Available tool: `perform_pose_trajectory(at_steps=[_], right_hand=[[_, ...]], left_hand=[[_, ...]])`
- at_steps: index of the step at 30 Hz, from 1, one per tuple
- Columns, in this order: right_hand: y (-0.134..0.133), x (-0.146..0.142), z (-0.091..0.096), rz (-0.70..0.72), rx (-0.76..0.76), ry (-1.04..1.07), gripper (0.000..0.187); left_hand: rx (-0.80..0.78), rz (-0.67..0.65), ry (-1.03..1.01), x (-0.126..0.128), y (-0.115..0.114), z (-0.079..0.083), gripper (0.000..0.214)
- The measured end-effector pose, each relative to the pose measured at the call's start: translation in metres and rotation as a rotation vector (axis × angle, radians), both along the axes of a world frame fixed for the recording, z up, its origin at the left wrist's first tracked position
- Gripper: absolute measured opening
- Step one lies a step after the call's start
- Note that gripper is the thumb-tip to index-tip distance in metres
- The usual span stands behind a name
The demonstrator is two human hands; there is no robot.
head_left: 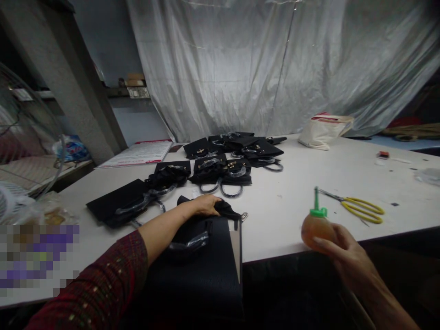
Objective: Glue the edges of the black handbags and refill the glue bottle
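A black handbag (209, 261) lies at the near edge of the white table (292, 211), its plastic-wrapped handle on top. My left hand (205, 205) rests closed on the bag's folded top flap at its far end. My right hand (347, 254) is off the table's front edge and grips a small orange squeeze bottle (316, 229) with a green nozzle pointing up.
Several more black handbags (220, 165) lie in rows across the table's middle and left. Yellow-handled scissors (360, 207) lie right of the bottle. A white bag (323, 130) sits at the back right, a red-edged sheet (137, 153) at back left. A silver curtain hangs behind.
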State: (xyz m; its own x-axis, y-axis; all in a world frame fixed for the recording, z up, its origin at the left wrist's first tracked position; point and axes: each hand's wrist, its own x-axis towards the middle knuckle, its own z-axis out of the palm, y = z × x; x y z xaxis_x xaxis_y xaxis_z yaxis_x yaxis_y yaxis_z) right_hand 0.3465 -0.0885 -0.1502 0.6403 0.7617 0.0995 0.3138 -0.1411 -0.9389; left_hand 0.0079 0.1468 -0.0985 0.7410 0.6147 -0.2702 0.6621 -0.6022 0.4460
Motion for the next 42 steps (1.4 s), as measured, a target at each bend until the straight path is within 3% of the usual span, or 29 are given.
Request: perform_pose_trajectory(at_steps=[3, 6, 8, 13, 26, 35, 42], right_hand=[[-0.01, -0.027, 0.007, 0.143, 0.059, 0.292, 0.068], [-0.017, -0.049, 0.011, 0.181, 0.101, 0.586, 0.061], [-0.019, -0.058, 0.01, 0.196, 0.096, 0.671, 0.054], [-0.017, -0.064, 0.007, 0.194, 0.103, 0.773, 0.054], [0.013, -0.064, 0.023, 0.199, 0.034, 0.191, 0.062], [0.025, -0.058, 0.037, 0.392, 0.151, -0.245, 0.043], [0.029, -0.065, 0.052, 0.525, 0.168, -0.376, 0.035]], left_hand=[[0.005, -0.01, 0.025, 0.002, 0.0, 0.001, 0.043], [0.039, -0.022, 0.057, 0.004, -0.002, 0.002, 0.054], [0.056, -0.034, 0.081, 0.005, -0.004, 0.004, 0.059], [0.03, -0.098, 0.102, 0.002, -0.008, 0.013, 0.047], [0.06, -0.177, 0.202, 0.022, -0.032, 0.026, 0.055], [0.076, -0.194, 0.225, 0.023, -0.033, 0.027, 0.053], [0.105, -0.198, 0.235, 0.024, -0.034, 0.026, 0.054]])
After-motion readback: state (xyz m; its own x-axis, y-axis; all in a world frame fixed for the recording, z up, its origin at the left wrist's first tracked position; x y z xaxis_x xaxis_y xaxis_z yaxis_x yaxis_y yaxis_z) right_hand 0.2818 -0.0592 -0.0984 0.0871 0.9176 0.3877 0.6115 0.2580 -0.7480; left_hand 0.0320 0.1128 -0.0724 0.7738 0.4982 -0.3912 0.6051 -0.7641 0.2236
